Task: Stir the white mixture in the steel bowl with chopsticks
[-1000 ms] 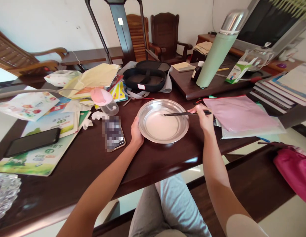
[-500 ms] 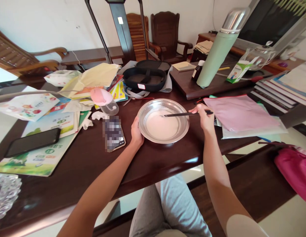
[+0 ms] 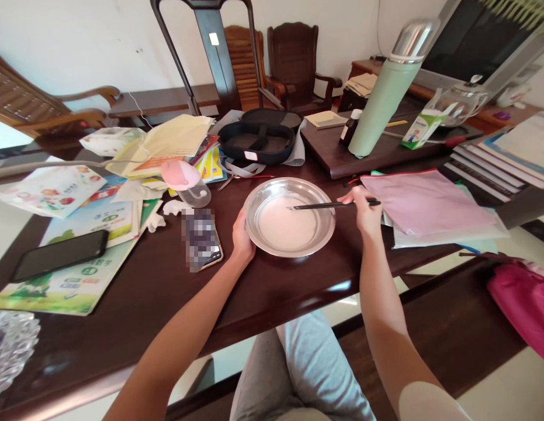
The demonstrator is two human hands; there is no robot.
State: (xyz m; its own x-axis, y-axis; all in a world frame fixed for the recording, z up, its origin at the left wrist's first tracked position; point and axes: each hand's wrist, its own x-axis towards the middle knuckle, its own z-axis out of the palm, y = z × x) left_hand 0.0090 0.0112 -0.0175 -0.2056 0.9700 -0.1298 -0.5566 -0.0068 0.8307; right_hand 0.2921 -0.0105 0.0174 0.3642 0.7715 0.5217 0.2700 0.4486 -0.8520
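A round metal bowl (image 3: pixel 318 240) stands on the dark wooden table in front of me. Pale whitish stuff (image 3: pixel 283 228) covers its bottom; whether it is liquid or powder I cannot tell. My left hand (image 3: pixel 243 237) grips the bowl's left rim, with the fingers partly hidden beyond it. Dark chopsticks (image 3: pixel 324 204) are pinched in my right hand (image 3: pixel 363 207), to the right of the bowl. Their tips reach over the rim and touch or hover just above the whitish stuff.
Left of the bowl lie a phone (image 3: pixel 202 240), crumpled tissue (image 3: pixel 156 219) and a pink-topped clear container (image 3: pixel 186 181). Behind it sits an open black case (image 3: pixel 256 143). A tall green thermos (image 3: pixel 383 105) stands at the back right, near a pink pouch (image 3: pixel 429 202).
The chopstick tips have shifted very slightly to the right over the whitish stuff. Both hands keep their hold, and the view has moved a little.
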